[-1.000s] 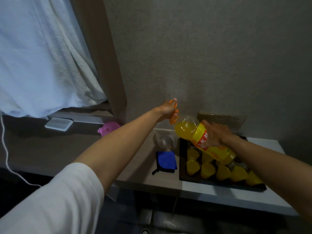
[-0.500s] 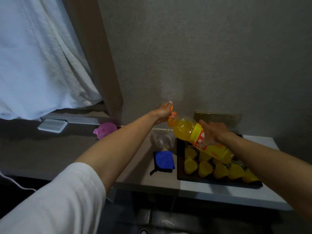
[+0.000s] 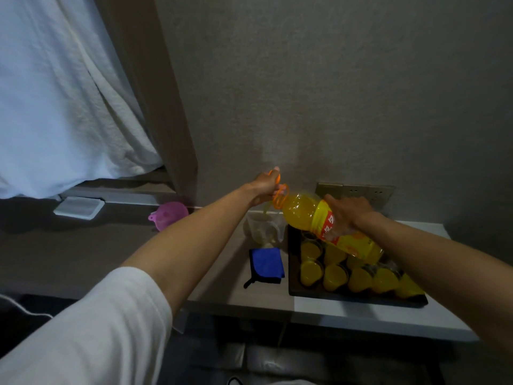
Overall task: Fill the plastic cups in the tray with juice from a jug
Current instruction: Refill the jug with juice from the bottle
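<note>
One large clear plastic juice bottle with a yellow-and-red label, filled with yellow juice, is held nearly horizontal above the table, its neck pointing left. The right hand grips the bottle body at the label, fingers wrapped over the top. The left hand holds the orange ring handle at the bottle neck; the exact finger placement cannot be told. A thin stream of juice runs from the neck into one clear plastic measuring jug, which stands directly below the left grip and touches the left edge of one dark rectangular tray. The tray lies below the right grip and carries small plastic cups of yellow juice; about ten are visible, though the bottle and right forearm hide some, so the full count cannot be told. One folded blue cloth lies below the left grip, just beside the tray. One pink plastic funnel and one flat white box lie well to the left of the left grip. Compared with the earlier frame, the bottle neck has dropped lower and the pour into the jug has begun; both grips remain on the same parts of the bottle.
</note>
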A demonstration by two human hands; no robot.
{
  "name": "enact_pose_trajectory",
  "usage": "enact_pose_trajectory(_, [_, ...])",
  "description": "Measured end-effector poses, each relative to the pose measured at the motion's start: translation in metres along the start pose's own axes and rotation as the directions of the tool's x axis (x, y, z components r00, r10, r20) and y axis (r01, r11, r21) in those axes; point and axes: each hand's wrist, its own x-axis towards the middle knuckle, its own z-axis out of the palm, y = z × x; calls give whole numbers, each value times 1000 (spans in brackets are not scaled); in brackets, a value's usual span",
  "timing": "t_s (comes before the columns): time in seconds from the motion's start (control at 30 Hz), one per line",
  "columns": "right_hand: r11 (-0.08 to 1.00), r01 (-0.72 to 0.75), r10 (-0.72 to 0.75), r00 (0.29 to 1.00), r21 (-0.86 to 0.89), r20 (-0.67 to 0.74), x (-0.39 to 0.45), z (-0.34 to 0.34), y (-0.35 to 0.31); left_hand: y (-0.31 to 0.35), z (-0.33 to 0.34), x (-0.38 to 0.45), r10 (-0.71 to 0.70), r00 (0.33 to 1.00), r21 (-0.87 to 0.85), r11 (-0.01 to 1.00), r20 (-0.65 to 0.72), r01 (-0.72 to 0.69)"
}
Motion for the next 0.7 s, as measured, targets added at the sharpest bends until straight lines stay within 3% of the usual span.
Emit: enact_pose_trajectory(0.7, [999, -15, 14, 1000, -30, -13, -1, -3, -2, -2, -3, -1, -26, 999, -48, 999, -18, 25])
